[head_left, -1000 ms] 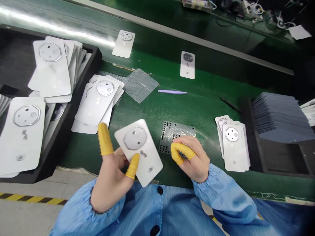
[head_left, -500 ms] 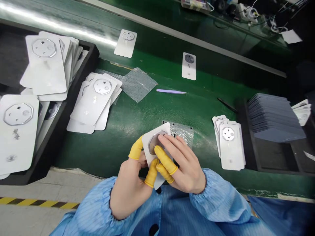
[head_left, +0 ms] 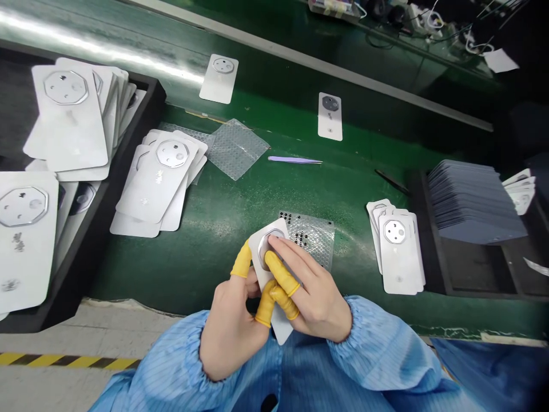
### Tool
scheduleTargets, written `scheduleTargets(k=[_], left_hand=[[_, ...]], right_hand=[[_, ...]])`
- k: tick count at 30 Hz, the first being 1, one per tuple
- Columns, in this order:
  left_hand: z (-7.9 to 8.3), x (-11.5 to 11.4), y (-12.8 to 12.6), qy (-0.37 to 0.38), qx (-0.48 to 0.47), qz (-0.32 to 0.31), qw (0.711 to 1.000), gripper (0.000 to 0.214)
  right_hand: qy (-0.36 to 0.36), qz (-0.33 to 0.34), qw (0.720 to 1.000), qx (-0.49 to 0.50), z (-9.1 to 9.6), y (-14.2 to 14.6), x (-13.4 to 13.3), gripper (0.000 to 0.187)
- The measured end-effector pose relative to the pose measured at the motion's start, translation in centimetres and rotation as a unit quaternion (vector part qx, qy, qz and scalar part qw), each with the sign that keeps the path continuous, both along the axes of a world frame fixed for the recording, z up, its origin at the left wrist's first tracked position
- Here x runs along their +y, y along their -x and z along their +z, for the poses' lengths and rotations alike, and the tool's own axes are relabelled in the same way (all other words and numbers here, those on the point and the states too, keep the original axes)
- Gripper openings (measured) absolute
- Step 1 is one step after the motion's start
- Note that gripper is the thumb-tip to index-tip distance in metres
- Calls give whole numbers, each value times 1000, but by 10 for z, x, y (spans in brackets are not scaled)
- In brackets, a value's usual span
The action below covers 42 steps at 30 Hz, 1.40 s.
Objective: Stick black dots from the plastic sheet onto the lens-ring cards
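Observation:
Tilted in front of my chest is a white phone back cover (head_left: 281, 325) with an octagonal camera ring. My left hand (head_left: 234, 320) grips it by the side, a yellow finger cot on its far edge and the cotted thumb on its face. My right hand (head_left: 311, 292) is closed over the same cover, fingertips pressed on the camera ring and its cotted thumb against the left thumb. Whether a small part lies beneath those fingertips is hidden. Just beyond the hands lies a bubble-textured clear sheet (head_left: 315, 243) dotted with small black parts.
Stacked back covers lie at left (head_left: 156, 183), in a black tray (head_left: 107, 197), and at right (head_left: 397, 257). Purple tweezers (head_left: 294, 160), black tweezers (head_left: 391, 182) and clear bubble wrap (head_left: 238, 149) rest on the green bench. Grey sheets (head_left: 467, 194) fill part of the right tray (head_left: 467, 269).
The held cover has shifted slightly left and down, uncovering more of the dotted sheet. My right fingers remain on the camera ring. The camera view has moved a little.

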<state>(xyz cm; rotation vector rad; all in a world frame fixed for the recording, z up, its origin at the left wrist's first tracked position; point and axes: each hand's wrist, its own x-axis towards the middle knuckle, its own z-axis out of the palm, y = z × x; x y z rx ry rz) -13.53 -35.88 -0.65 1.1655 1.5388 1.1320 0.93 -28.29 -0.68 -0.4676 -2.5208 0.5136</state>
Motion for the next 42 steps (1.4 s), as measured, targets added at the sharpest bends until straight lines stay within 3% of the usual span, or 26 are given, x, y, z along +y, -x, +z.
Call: scheduleTargets(k=[6, 9, 11, 13, 17, 20, 23, 27, 32, 35, 38, 40, 42], left_hand=[[9, 7, -1, 29, -201, -6, 979, 61], [14, 6, 0, 37, -261, -9, 965, 61], [15, 5, 0, 25, -289, -1, 957, 58], [15, 5, 0, 0, -328, 3, 945, 55], [14, 10, -1, -31, -324, 17, 945, 34], [12, 15, -1, -16, -264, 67, 962, 19], [8, 19, -3, -28, -178, 123, 976, 7], [3, 21, -6, -36, -129, 178, 975, 11], [-14, 16, 4, 16, -151, 100, 983, 22], [-26, 14, 6, -23, -48, 97, 994, 13], [-31, 17, -4, -95, 88, 100, 987, 10], [-32, 20, -13, -122, 108, 50, 985, 12], [-31, 23, -18, -120, 69, -24, 990, 14]], right_hand=[[99, 2, 992, 78, 2, -7, 11, 41], [166, -38, 974, 149, 12, -9, 8, 40], [233, -126, 942, 208, 16, -9, 4, 41], [329, -194, 890, 250, 17, -8, 0, 47], [498, -167, 804, 276, 14, -4, -4, 49], [545, -167, 770, 285, 10, -2, -6, 47], [583, -155, 746, 282, 4, 1, -9, 61], [593, -178, 733, 282, -5, 7, -10, 81], [604, -181, 722, 284, -16, 5, -7, 83], [575, -186, 743, 289, -25, 6, -9, 80], [543, -216, 760, 284, -31, 2, -14, 76], [531, -243, 764, 277, -27, -13, -13, 70], [507, -287, 765, 274, -19, -44, -4, 66]])
